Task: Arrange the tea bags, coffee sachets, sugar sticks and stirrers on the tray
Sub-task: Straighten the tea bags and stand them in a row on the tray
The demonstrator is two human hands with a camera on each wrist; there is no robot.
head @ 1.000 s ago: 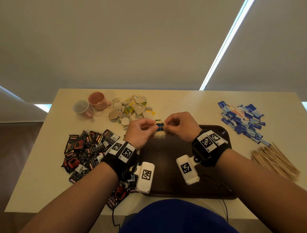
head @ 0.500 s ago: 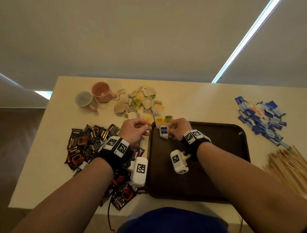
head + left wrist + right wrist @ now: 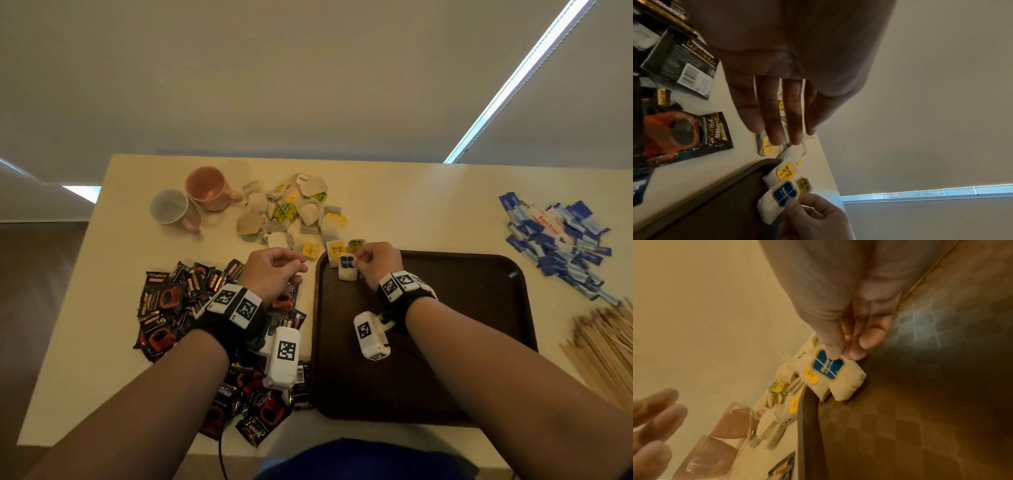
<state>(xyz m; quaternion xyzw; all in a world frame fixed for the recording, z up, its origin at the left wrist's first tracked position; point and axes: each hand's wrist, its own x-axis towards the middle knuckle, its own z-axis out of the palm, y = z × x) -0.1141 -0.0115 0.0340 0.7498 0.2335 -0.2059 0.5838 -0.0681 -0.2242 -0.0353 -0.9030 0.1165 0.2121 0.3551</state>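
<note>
Nearest, coffee sachets point(image 3: 191, 308) lay heaped on the tabletop point(image 3: 411, 212) left of the brown tray point(image 3: 479, 342). L hand point(image 3: 274, 270) hovered over them w/ fingers loosely curled, holding nothing. R hand point(image 3: 378, 262) pinched the blue-tagged tea bag point(image 3: 347, 269) betw. thumb & fingertips at the tray's far left corner; bag looked to touch the tray floor there. A yellow-tagged tea bag point(image 3: 335, 251) & a green-tagged one point(image 3: 356, 245) sat just beside it on the tray's far rim. Stirrers point(image 3: 606, 346) lay right of the tray, sugar sticks point(image 3: 558, 240) further back. Farther on, the loose tea bag pile point(image 3: 291, 212), then two cups point(image 3: 191, 202).
</note>
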